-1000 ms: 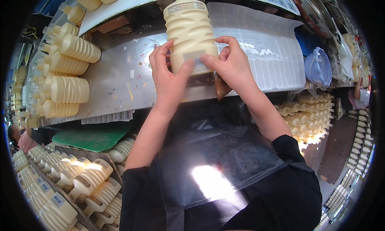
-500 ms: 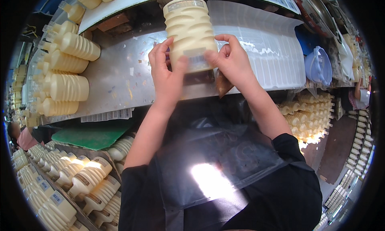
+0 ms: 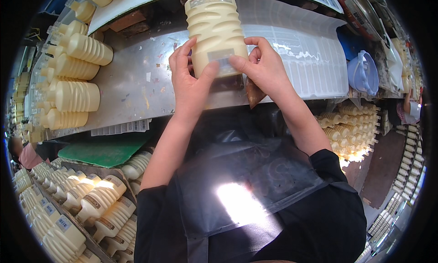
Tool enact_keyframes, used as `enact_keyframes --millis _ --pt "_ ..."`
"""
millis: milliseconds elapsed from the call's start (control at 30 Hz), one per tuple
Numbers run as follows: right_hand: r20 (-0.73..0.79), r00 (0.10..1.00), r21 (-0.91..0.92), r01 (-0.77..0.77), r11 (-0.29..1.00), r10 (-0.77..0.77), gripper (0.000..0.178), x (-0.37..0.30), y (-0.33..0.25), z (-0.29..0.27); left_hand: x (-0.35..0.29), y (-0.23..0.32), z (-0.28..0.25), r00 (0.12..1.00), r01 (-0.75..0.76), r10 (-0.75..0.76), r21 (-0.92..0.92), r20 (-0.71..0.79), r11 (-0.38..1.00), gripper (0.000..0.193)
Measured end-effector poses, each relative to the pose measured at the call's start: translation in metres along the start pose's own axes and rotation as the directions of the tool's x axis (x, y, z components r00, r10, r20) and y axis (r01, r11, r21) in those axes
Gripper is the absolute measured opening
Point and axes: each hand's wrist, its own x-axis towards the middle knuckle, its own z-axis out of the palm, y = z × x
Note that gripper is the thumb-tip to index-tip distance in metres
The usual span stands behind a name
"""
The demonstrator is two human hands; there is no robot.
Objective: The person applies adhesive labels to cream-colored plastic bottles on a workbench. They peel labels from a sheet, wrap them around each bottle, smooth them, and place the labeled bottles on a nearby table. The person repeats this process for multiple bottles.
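A cream plastic bottle (image 3: 215, 30) with wavy ridges lies on its side at the table's near edge, its neck pointing away from me. My left hand (image 3: 190, 76) is curled along its left side, fingertips against the ridged wall. On the right side, the fingers of my right hand (image 3: 262, 66) rest against the bottle near its base. Both thumbs press on a pale label (image 3: 221, 55) stuck near the bottle's base, and the thumbs cover part of it. Beneath the base is a dark block (image 3: 228, 81), mostly hidden, with a brown flap (image 3: 254, 94) beside it.
More cream bottles (image 3: 77, 97) are stacked at the left end of the metal table (image 3: 130, 82). A translucent ribbed sheet (image 3: 301, 64) lies at the right, near a lavender basket (image 3: 363, 73). Labelled bottles (image 3: 104, 197) fill crates at lower left, below a green board (image 3: 105, 149).
Both thumbs have shifted slightly over the label and now look sharper than in the blurred earlier frame. The bottle keeps its place between my hands.
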Motion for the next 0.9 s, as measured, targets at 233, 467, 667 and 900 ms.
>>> enact_keyframes --millis 233,467,667,900 --pt "0.008 1.000 0.014 -0.013 1.000 0.013 0.064 -0.001 -0.002 -0.001 0.000 0.001 0.000 1.000 0.020 -0.020 0.010 0.001 1.000 0.072" --pt "-0.002 1.000 -0.003 -0.013 1.000 0.013 0.065 0.000 -0.002 0.000 -0.002 0.008 0.006 0.998 0.056 -0.056 0.020 -0.015 0.998 0.077" --pt "-0.002 1.000 -0.005 -0.023 1.000 0.023 0.066 0.000 -0.003 0.000 -0.002 0.010 0.007 0.999 0.048 -0.046 0.046 -0.026 0.998 0.077" --pt "-0.001 1.000 0.016 -0.030 0.999 0.030 0.066 0.000 -0.001 0.000 -0.001 0.011 0.009 0.999 0.020 -0.017 0.065 -0.042 0.998 0.077"
